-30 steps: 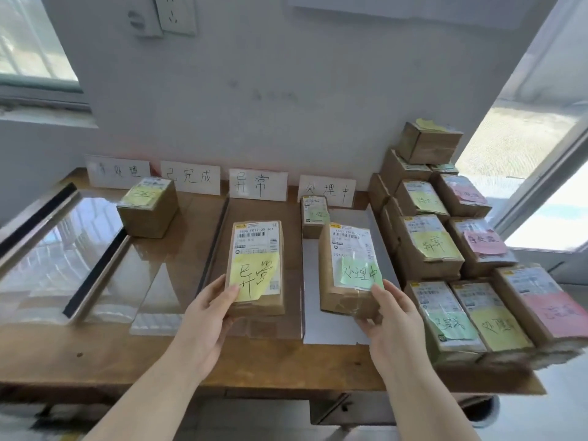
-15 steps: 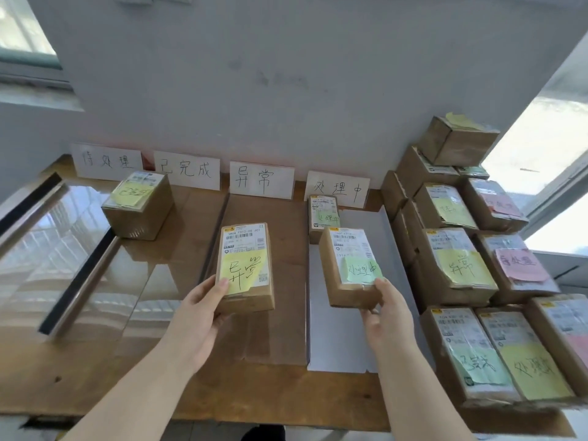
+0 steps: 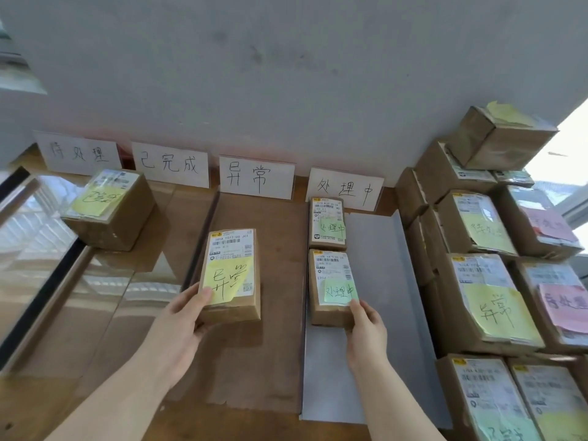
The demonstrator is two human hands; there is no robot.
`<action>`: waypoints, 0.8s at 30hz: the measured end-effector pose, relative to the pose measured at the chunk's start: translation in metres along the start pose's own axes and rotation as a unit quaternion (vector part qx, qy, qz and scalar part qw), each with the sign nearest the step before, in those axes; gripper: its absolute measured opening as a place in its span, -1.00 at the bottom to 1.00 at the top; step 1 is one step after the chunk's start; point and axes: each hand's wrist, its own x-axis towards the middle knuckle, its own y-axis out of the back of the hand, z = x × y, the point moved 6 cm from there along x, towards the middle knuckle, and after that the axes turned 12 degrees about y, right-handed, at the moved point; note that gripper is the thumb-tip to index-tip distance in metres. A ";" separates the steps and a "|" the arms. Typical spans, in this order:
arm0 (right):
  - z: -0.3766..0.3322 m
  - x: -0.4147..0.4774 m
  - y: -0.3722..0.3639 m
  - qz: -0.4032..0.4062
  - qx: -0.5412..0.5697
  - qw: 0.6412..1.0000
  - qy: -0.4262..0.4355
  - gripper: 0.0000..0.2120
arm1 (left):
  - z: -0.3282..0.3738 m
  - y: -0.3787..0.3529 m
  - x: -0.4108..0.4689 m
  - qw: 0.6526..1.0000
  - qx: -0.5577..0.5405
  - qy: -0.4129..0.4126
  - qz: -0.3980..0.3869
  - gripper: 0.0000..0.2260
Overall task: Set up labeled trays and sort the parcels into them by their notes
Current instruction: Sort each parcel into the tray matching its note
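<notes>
— Hands first: what has each got?

— The left hand (image 3: pixel 178 329) grips the near left corner of the yellow-note parcel (image 3: pixel 230 275), with the thumb on top beside the note and the fingers curled underneath. The right hand (image 3: pixel 366 332) grips the near right corner of the green-note parcel (image 3: pixel 332 288), with the thumb at the note's near edge and the fingers wrapped round the side.

— Where are those two parcels?

— The yellow-note parcel is over the clear tray (image 3: pixel 280 345), in front of the 异常 card (image 3: pixel 256 176). I cannot tell whether it rests there or is lifted. The green-note parcel lies along the left edge of the grey tray (image 3: pixel 375 281), in line with the 处理中 card (image 3: pixel 345 189). Its far end is just short of the far green-note parcel (image 3: pixel 327 222).

— Anything further left?

— One yellow-note box (image 3: pixel 108 208) stands far left, in front of the gap between the 待处理 card (image 3: pixel 79 152) and the 已完成 card (image 3: pixel 170 163).

— And on the right?

— A stack of parcels (image 3: pixel 483 300) fills the right end of the worktop (image 3: pixel 38 415), just beside the grey tray's right wall. They carry yellow, pink and green notes.
</notes>
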 end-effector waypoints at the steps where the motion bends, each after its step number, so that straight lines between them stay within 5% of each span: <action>1: 0.002 0.004 -0.001 -0.003 -0.013 1.000 0.003 -0.83 | 0.001 -0.001 0.003 1.000 -0.003 0.006 0.004 -0.73; 12: 0.002 0.022 -0.007 -0.025 -0.114 0.991 0.058 -0.85 | 0.009 -0.020 0.027 1.000 -0.001 0.024 0.000 -0.73; 18: -0.053 0.012 -0.026 -0.056 -0.228 0.951 0.202 -0.62 | 0.013 -0.017 0.032 1.000 0.026 0.007 -0.002 -0.77; 24: -0.087 -0.026 -0.085 -0.159 -0.250 0.917 0.268 -0.69 | 0.022 -0.006 0.035 0.999 0.035 0.000 -0.032 -0.51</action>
